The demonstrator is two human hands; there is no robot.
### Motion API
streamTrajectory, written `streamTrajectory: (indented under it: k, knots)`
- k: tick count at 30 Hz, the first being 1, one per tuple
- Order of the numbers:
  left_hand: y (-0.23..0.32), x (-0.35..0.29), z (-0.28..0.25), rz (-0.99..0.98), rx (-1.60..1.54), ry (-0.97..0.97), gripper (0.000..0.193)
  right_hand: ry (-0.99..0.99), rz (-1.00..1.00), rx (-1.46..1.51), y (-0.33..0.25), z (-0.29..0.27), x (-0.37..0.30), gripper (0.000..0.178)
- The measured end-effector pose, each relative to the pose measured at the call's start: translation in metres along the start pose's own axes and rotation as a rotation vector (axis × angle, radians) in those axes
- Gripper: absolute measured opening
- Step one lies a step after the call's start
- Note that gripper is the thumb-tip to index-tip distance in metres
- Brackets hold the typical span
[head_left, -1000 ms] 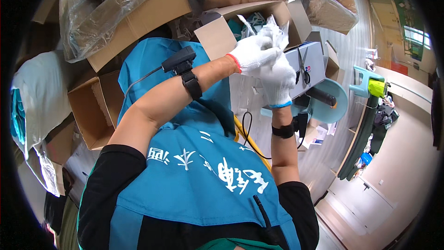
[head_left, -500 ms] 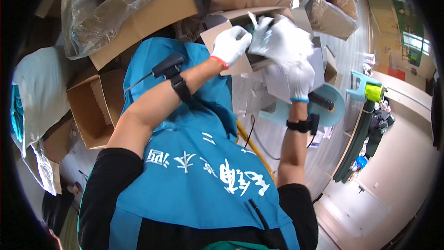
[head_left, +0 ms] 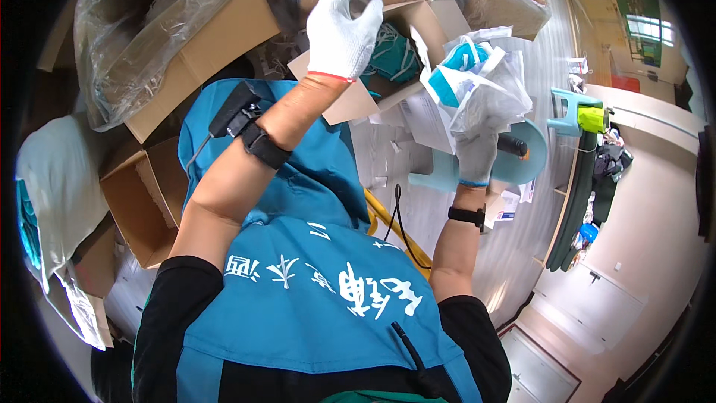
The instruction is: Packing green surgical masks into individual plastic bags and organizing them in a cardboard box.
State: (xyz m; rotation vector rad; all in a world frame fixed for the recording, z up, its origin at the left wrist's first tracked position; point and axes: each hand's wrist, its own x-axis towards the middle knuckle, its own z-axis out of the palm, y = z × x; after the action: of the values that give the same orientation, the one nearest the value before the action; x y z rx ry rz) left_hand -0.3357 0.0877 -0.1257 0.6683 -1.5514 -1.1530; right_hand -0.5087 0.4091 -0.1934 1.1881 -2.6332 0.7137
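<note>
My right hand (head_left: 477, 155), in a pale knit glove, grips the lower part of a clear plastic bag (head_left: 503, 101). Teal cup-shaped face masks (head_left: 447, 86) with white straps show at the bag's mouth; its folds hide the fingertips. My left hand (head_left: 344, 33), in a white glove with a red cuff, is raised over the left side of an open cardboard box (head_left: 436, 19). Its fingers and thumb curve around a gap, and I see nothing held. More teal masks (head_left: 394, 56) with white straps lie inside that box.
Plastic-lined cartons (head_left: 201, 37) stand along the far side. An open brown box (head_left: 145, 213) sits at left, near white sheeting (head_left: 63, 172). Beneath my right hand is a light-blue stool (head_left: 533, 153). A yellow bar (head_left: 403, 235) and black cable (head_left: 395, 213) are close to my apron.
My left hand has moved left and away from the bag, up over the box's edge. My right hand has lowered slightly with the bag, and its teal masks now show clearly.
</note>
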Motion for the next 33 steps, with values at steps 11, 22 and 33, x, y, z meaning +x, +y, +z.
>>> streamTrajectory:
  k: [11,22,33]
  knots:
    - [0.007,0.001,0.025,-0.312,0.158,-0.999,0.031,-0.145,0.502,1.319,0.017,0.02,-0.02,0.03]
    - [-0.031,-0.002,0.026,-0.487,0.198,-0.54,0.025,0.416,1.002,1.33,0.01,-0.052,-0.019,0.031]
    - [-0.022,-0.08,0.054,-0.623,-0.511,-0.697,0.063,0.211,1.06,1.841,-0.139,0.024,0.014,0.03]
